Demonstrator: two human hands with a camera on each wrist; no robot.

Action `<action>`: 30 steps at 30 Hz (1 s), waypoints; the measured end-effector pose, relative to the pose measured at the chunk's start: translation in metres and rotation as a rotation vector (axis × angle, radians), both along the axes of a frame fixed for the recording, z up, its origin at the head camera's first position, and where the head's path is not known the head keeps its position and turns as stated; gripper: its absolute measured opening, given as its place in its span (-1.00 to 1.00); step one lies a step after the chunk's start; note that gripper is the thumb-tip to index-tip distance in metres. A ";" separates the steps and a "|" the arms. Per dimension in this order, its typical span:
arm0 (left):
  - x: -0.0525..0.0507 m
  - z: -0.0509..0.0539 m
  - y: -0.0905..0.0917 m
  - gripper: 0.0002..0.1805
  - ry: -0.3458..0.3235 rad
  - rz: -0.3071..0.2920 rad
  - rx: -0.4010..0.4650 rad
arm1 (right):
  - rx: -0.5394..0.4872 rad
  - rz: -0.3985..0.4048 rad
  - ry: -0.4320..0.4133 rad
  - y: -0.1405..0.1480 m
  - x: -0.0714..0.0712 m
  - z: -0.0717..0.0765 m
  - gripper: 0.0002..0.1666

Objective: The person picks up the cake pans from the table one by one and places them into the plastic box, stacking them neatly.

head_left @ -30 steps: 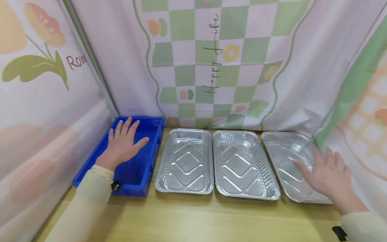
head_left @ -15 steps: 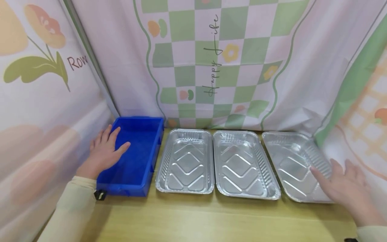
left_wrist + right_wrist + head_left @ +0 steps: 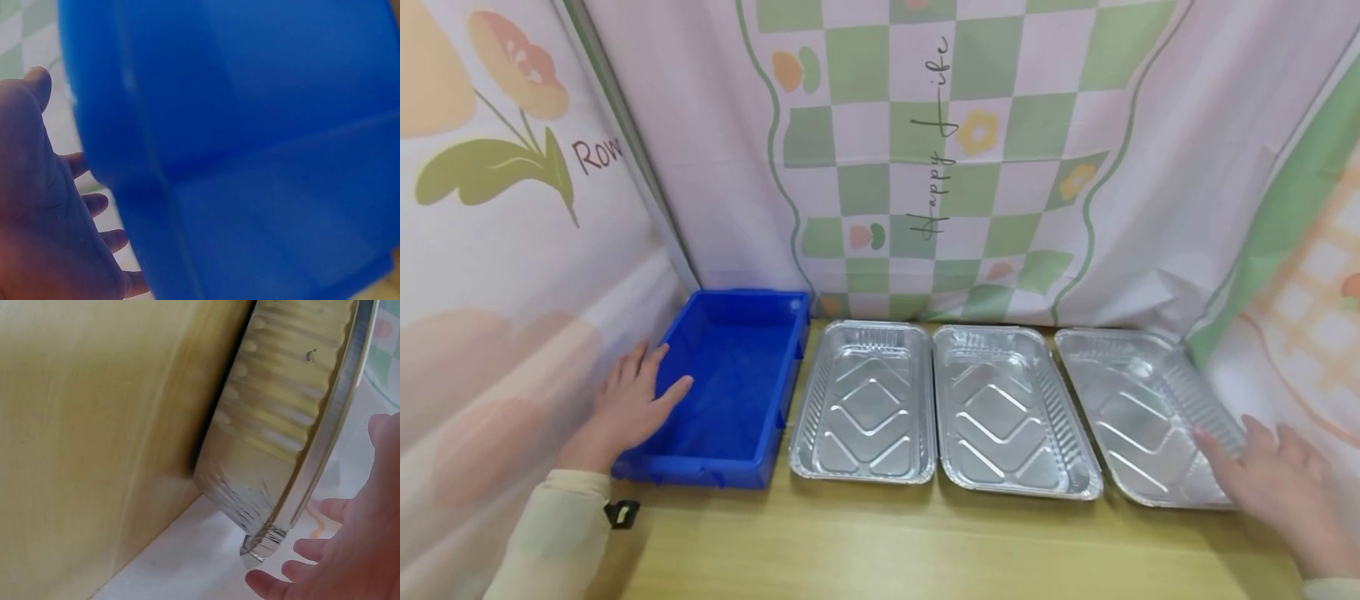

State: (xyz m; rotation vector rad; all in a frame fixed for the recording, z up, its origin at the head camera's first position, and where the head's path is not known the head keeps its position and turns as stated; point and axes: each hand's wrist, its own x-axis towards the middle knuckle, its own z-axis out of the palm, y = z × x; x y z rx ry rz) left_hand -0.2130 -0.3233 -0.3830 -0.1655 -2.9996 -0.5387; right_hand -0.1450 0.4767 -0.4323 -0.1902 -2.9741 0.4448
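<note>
Fingers [image 3: 653, 362] spread empty near the wooden desk's [image 3: 880, 546] edges, left hand [image 3: 622, 410] by blue rectangular plastic bin [image 3: 726, 383], right hand [image 3: 1277, 482] by silver rectangular foil tray [image 3: 1138, 412].

printed curtains [image 3: 970, 187] with green checks and flowers, one lettered "happy life", wall in a wood-grained surface [image 3: 880, 546] on three sides like a small booth; whether in a home, lab or studio is unclear.

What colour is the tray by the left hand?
The tray is plain blue, seen best in the head view.
</note>
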 end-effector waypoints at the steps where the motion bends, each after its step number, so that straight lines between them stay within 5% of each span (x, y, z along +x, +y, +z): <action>1: 0.002 -0.002 -0.002 -0.08 0.001 0.001 0.008 | -0.001 -0.001 0.001 0.001 0.000 -0.001 0.03; 19: 0.024 -0.040 -0.045 -0.10 0.027 0.053 0.093 | -0.152 0.060 0.035 0.031 -0.003 -0.019 -0.15; 30: 0.036 -0.048 -0.053 -0.20 0.086 0.026 0.246 | -0.402 -0.158 -0.041 0.037 0.009 -0.031 -0.03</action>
